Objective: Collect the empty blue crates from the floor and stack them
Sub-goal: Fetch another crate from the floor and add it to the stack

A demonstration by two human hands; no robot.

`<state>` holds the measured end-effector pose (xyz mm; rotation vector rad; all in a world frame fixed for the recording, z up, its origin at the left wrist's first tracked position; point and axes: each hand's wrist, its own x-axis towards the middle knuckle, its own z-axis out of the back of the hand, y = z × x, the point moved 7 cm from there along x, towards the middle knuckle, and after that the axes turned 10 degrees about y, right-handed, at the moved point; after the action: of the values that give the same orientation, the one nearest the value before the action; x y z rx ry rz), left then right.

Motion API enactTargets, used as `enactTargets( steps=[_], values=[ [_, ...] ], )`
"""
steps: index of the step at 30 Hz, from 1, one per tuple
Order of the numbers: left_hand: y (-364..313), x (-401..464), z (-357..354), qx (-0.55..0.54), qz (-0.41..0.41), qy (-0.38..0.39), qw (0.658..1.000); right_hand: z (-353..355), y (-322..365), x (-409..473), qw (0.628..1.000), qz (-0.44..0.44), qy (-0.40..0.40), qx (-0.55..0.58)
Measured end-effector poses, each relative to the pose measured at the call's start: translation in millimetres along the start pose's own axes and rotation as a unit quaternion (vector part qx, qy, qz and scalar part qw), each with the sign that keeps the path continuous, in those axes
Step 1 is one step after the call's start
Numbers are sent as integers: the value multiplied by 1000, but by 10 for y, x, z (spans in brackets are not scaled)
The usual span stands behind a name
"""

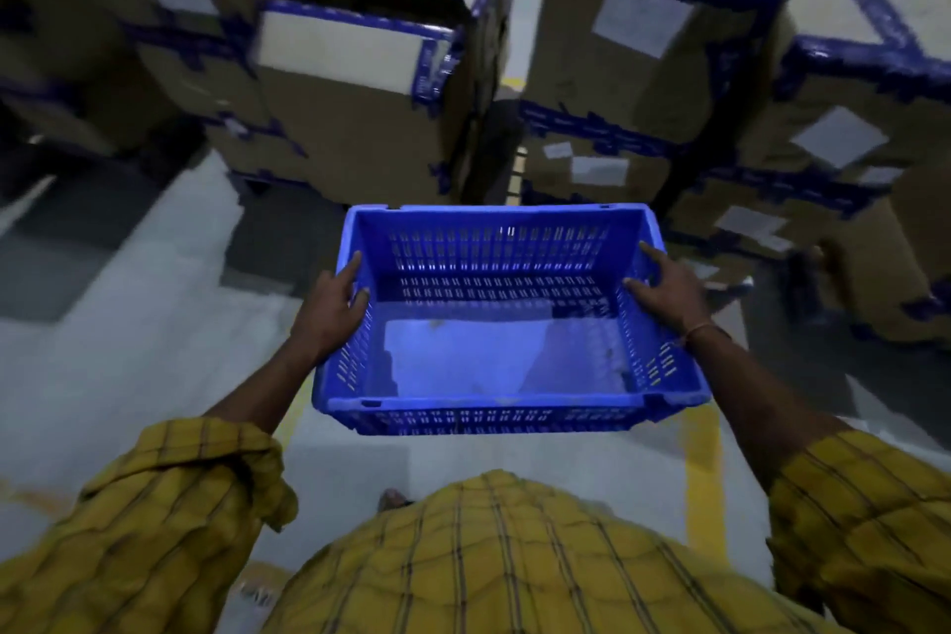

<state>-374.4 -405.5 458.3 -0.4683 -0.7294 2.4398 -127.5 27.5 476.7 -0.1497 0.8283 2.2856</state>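
Observation:
An empty blue crate (pixel 494 355) with slotted walls hangs in front of my body, above the floor. My left hand (pixel 332 306) grips its left rim, thumb inside and fingers over the edge. My right hand (pixel 669 286) grips the right rim the same way. The crate sits level and its bottom is bare. No other blue crate shows in the view.
Tall stacks of cardboard boxes (pixel 370 82) with blue tape stand close ahead, and more boxes (pixel 844 129) rise at the right. A narrow gap (pixel 507 134) runs between them. Grey floor (pixel 128 350) with a yellow line (pixel 705 474) lies below.

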Motion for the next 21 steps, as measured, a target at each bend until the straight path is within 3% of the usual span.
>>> enactTargets(
  steps=[12, 21],
  values=[
    [2092, -478, 1464, -7, 157, -96, 983, -1461, 2779, 1175, 984, 136, 90, -66],
    [3299, -729, 2073, -44, 281, -171, 944, -2488, 4695, 2092, 948, 251, 164, -106]
  ],
)
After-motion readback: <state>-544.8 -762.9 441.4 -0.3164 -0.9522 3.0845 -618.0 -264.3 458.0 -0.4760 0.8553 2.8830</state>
